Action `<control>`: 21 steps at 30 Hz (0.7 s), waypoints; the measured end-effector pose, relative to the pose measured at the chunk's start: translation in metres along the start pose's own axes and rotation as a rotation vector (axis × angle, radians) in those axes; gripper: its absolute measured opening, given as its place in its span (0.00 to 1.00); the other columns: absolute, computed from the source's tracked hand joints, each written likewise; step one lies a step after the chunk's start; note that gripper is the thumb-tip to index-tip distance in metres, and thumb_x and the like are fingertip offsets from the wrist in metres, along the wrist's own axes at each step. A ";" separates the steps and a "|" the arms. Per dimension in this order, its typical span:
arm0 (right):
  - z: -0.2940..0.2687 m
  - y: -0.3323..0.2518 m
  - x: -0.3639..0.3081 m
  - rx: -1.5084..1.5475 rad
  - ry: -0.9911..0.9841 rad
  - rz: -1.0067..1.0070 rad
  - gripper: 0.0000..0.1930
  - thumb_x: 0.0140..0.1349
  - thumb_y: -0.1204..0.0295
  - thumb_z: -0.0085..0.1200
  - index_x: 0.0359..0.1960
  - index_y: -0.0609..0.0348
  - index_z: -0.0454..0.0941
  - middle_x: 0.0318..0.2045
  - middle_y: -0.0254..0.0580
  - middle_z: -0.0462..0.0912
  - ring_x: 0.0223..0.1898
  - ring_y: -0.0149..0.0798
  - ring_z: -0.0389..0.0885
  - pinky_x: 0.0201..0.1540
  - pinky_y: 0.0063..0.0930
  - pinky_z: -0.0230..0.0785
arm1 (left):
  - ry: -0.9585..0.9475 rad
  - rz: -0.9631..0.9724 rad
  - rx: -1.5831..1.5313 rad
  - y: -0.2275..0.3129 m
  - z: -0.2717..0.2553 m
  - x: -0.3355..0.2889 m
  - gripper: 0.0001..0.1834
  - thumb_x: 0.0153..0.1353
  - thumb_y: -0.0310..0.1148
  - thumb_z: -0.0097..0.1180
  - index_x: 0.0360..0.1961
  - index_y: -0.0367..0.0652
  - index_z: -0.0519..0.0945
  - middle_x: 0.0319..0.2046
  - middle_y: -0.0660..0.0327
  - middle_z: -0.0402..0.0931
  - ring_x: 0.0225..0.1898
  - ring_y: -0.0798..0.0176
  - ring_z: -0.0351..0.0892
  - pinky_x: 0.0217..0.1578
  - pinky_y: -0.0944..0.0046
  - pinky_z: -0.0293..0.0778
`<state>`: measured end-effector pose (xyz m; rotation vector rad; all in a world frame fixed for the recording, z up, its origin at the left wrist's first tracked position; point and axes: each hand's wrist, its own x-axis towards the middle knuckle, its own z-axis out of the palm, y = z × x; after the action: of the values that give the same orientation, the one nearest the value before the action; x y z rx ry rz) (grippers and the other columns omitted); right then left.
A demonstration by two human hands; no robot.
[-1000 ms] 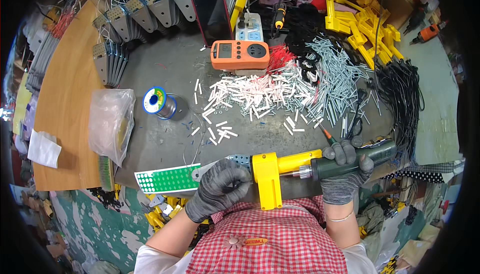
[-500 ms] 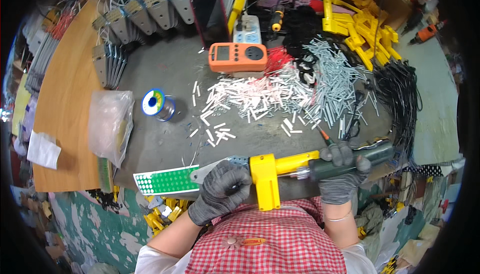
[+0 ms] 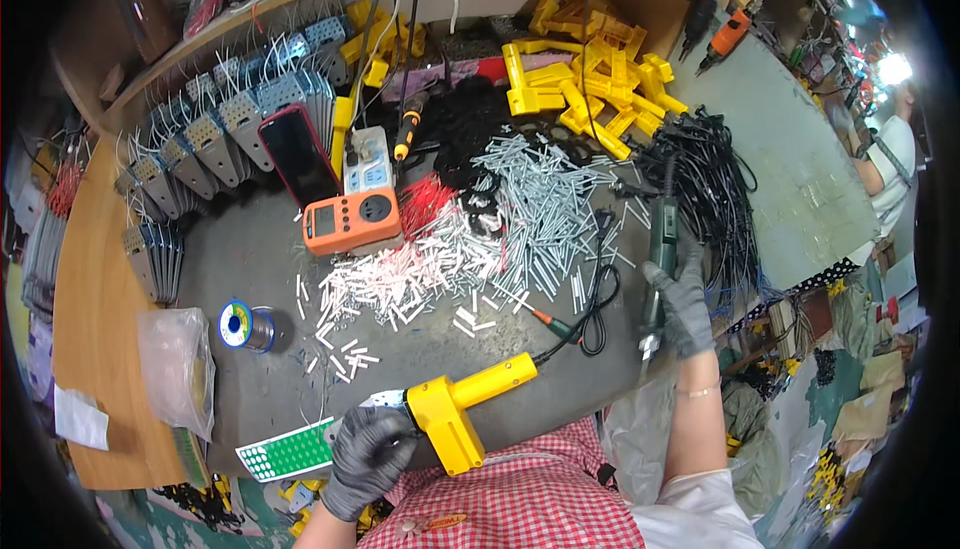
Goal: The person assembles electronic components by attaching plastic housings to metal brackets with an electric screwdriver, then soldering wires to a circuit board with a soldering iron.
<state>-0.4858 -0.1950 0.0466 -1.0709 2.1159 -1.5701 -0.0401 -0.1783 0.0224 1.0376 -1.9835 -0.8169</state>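
Observation:
My left hand, in a grey glove, is closed around the metal plate end of a yellow plastic handle at the table's front edge. The handle's tube points right, and a black cable runs from its end. My right hand, also gloved, is at the right side with its fingers along a dark green electric screwdriver. The screwdriver stands upright in view, bit pointing down, apart from the handle. Beside my left hand lies a green sheet with pale dots.
White sleeves and long screws lie heaped mid-table. Behind them are an orange meter, a phone and yellow parts. Black cables lie at right; metal brackets and a solder spool at left.
My right hand has carried the screwdriver off the yellow handle, to the right and away from me, turning it upright. The left hand keeps hold of the handle. The view has shifted.

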 end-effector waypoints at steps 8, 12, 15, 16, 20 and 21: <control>0.061 -0.003 0.071 -0.510 -0.327 0.209 0.17 0.49 0.69 0.63 0.43 0.50 0.81 0.33 0.47 0.78 0.42 0.52 0.78 0.47 0.45 0.72 | -0.341 0.624 0.660 0.032 0.019 0.011 0.15 0.58 0.36 0.54 0.46 0.66 0.81 0.53 0.76 0.77 0.56 0.61 0.72 0.51 0.51 0.67; 0.076 0.013 0.084 -1.072 -0.203 -1.103 0.13 0.50 0.65 0.62 0.38 0.51 0.82 0.25 0.44 0.78 0.35 0.52 0.79 0.41 0.47 0.72 | -0.454 0.594 0.648 0.060 -0.029 0.049 0.13 0.54 0.34 0.56 0.42 0.57 0.81 0.47 0.70 0.81 0.51 0.62 0.77 0.49 0.52 0.75; 0.091 -0.015 0.072 -0.689 -0.250 -0.925 0.13 0.52 0.61 0.60 0.36 0.55 0.80 0.34 0.49 0.80 0.40 0.53 0.77 0.44 0.48 0.70 | -0.198 0.419 0.447 0.062 -0.076 0.054 0.13 0.52 0.34 0.63 0.41 0.51 0.80 0.44 0.63 0.82 0.46 0.57 0.82 0.47 0.54 0.76; 0.102 -0.025 0.062 -0.626 -0.376 -0.817 0.13 0.52 0.62 0.59 0.35 0.57 0.79 0.35 0.51 0.79 0.41 0.54 0.76 0.45 0.50 0.69 | -0.182 0.410 0.456 0.067 -0.088 0.058 0.13 0.52 0.34 0.63 0.41 0.51 0.80 0.44 0.63 0.82 0.46 0.57 0.82 0.47 0.54 0.76; 0.175 -0.063 -0.018 -0.308 -0.703 -1.004 0.07 0.49 0.71 0.54 0.27 0.62 0.76 0.29 0.54 0.76 0.36 0.56 0.76 0.41 0.46 0.73 | -0.041 0.184 -0.002 0.054 -0.121 0.039 0.21 0.47 0.33 0.74 0.42 0.46 0.78 0.44 0.56 0.82 0.46 0.54 0.82 0.50 0.57 0.76; 0.194 -0.057 -0.028 -0.226 -0.794 -1.052 0.09 0.50 0.71 0.53 0.31 0.62 0.77 0.30 0.54 0.76 0.37 0.55 0.77 0.42 0.46 0.73 | -0.033 0.027 -0.194 0.040 -0.119 0.028 0.22 0.48 0.31 0.75 0.43 0.46 0.78 0.45 0.56 0.81 0.48 0.56 0.81 0.52 0.58 0.75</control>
<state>-0.3232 -0.3170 0.0236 -2.5919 1.1902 -0.8562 0.0318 -0.2068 0.1249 0.8879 -1.8988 -0.9952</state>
